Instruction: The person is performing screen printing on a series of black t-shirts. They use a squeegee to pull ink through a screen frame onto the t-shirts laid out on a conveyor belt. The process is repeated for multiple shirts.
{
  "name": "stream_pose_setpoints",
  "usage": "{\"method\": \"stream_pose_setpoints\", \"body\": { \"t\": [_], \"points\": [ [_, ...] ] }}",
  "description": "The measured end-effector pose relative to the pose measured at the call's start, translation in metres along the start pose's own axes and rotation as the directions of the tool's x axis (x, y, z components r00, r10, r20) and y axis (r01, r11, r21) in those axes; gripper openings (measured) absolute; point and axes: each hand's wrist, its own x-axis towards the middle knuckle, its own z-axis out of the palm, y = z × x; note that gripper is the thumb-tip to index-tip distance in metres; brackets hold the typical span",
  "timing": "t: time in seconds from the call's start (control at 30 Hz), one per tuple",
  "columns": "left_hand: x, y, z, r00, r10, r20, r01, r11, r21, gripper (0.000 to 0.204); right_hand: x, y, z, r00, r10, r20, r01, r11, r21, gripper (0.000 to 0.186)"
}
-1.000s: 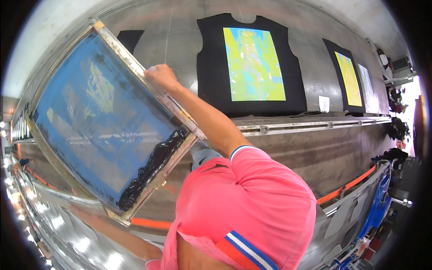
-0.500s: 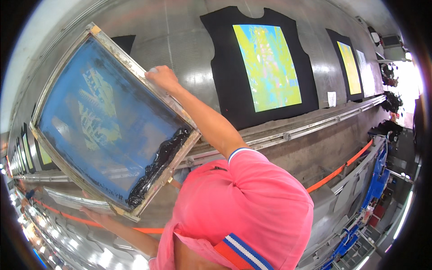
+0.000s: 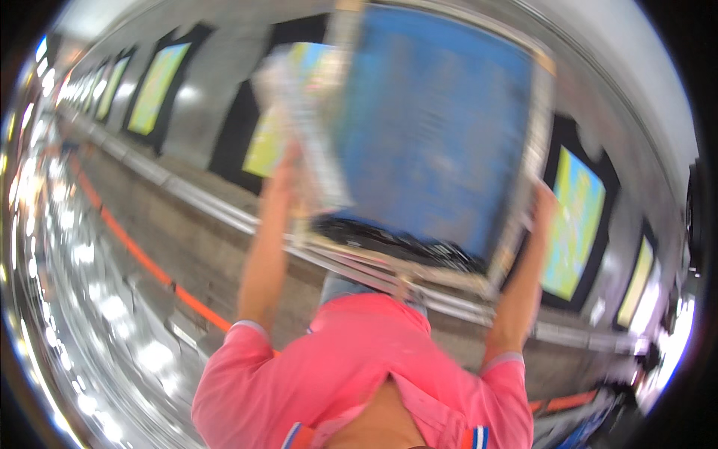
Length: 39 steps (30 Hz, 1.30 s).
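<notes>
I have a wooden-edged screen frame [image 3: 537, 123] raised in front of me, filling the upper middle of the view, its blue mesh [image 3: 441, 135] facing me and smeared by motion. Along the lower edge of the mesh lies a thick, glossy ridge of black ink [image 3: 404, 241]. My right hand [image 3: 544, 203] is closed on the frame's right side, low down, just right of the picture's centre. My left hand [image 3: 287, 168] is left of centre, against a long pale bar [image 3: 318, 146] that slants down beside the frame's left side and overlaps it; the blur is too strong for me to tell how my fingers close there, or whether they also touch the frame. Behind all this a long grey table [image 3: 196, 112] runs across the upper part of the view. On it, just left of the screen and partly covered by it, lies a black fabric piece [image 3: 233, 144] with a yellow-green print; another yellow-green and blue print [image 3: 577, 217] on black shows right of my right hand, and more recede toward the upper left. A metal rail [image 3: 202, 196] follows the table's near edge, and an orange strip [image 3: 138, 251] curves through the left. My pink shirt [image 3: 366, 337] fills the bottom centre.
</notes>
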Motion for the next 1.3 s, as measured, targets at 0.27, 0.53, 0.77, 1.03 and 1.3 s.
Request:
{"method": "stream_pose_setpoints", "body": {
  "t": [0.27, 0.53, 0.77, 1.03, 1.3],
  "points": [
    [-0.010, -0.156, 0.157, 0.838, -0.099, 0.537, 0.121, 0.993, -0.007, 0.047, -0.002, -0.001, -0.264, 0.941, -0.051, -0.335, 0.037, 0.998, -0.051, 0.019],
    [0.006, -0.134, 0.131, 0.871, -0.019, 0.490, -0.131, 0.954, 0.269, 0.067, 0.044, 0.110, -0.228, 0.922, -0.120, -0.368, 0.075, 0.988, -0.134, 0.030],
    [0.049, -0.054, 0.056, 0.888, 0.204, 0.412, -0.289, 0.945, 0.153, 0.062, 0.052, 0.097, -0.030, 0.933, -0.297, -0.205, 0.260, 0.947, -0.189, 0.028],
    [0.017, -0.032, 0.064, 0.911, 0.238, 0.337, -0.274, 0.959, 0.065, 0.067, 0.036, 0.058, -0.011, 0.981, 0.096, -0.171, -0.087, 0.994, 0.060, 0.035],
    [0.006, -0.016, 0.071, 0.884, 0.264, 0.385, -0.300, 0.953, 0.034, 0.066, 0.022, 0.059, -0.009, 0.979, 0.115, -0.171, -0.101, 0.991, 0.086, 0.036]
  ]
}}
